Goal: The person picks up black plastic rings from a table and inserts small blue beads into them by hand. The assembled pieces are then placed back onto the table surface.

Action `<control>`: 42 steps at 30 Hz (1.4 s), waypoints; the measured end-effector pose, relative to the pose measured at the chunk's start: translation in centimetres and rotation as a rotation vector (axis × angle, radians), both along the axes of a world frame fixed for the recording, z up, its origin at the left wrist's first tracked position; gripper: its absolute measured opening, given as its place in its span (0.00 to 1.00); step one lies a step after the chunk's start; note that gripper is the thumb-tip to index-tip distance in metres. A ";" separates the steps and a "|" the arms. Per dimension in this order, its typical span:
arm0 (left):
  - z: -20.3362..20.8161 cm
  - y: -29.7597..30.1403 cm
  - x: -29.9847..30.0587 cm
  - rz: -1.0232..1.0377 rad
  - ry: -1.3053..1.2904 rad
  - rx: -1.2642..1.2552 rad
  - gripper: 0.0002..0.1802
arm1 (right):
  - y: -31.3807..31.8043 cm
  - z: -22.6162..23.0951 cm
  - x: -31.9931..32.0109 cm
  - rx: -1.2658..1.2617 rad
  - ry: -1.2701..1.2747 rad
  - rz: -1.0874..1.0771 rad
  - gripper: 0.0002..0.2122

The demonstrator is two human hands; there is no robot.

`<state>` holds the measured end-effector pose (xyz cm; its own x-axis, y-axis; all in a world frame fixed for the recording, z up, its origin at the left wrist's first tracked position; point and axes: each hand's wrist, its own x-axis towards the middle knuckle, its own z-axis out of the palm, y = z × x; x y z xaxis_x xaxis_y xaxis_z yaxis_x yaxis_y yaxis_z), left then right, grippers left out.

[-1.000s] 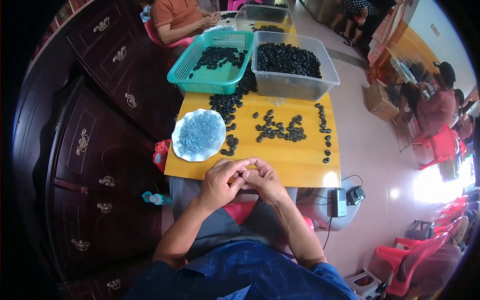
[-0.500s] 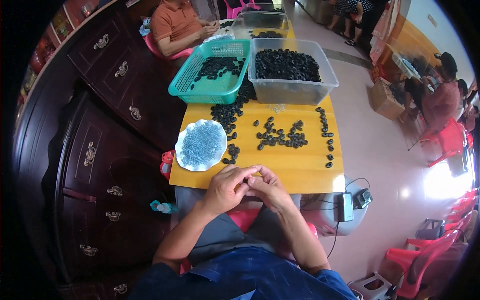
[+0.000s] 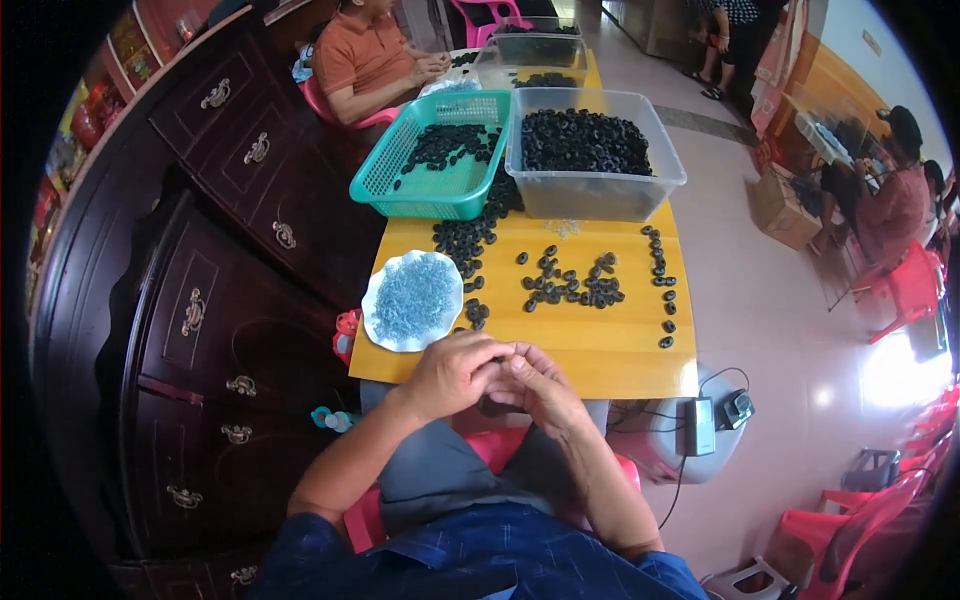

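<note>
Both my hands meet just above the front edge of the yellow table (image 3: 600,365), fingertips together. My left hand (image 3: 445,378) is curled closed, its thumb and forefinger pressed in at the meeting point. My right hand (image 3: 548,393) pinches from the other side. A small black piece (image 3: 498,360) shows between the fingertips, mostly hidden by them. Left of the hands, a white scalloped plate (image 3: 371,318) carries a heap of thin, clear bluish bits (image 3: 415,295). Beyond the hands lie loose black oval rings (image 3: 600,292) in a cluster, with a column of similar rings (image 3: 658,268) along the right side.
Behind stand a green basket (image 3: 430,205) and a clear plastic bin (image 3: 590,200), both holding black rings. A dark wooden cabinet (image 3: 200,290) lines the left. A person in orange (image 3: 362,60) sits at the far left. A black device with cables (image 3: 738,408) rests right of the table.
The whole view has shifted slightly, so the table sits a little lower and further right. My hands stay together, with the right hand's fingers a bit more spread below the pinch.
</note>
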<state>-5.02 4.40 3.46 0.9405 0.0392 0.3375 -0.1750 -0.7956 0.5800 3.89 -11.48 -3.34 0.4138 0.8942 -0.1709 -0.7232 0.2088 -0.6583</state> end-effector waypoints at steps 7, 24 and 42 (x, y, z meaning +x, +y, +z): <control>0.8 10.0 5.7 0.080 0.158 0.086 0.07 | -0.3 -0.6 0.6 -0.055 0.050 -0.083 0.15; -3.8 1.7 14.2 -0.041 0.128 0.212 0.10 | -0.2 -1.5 0.9 0.017 0.219 -0.211 0.04; -5.5 -0.8 14.7 -0.016 0.031 0.182 0.06 | -0.2 -1.3 1.1 -0.019 0.220 -0.408 0.05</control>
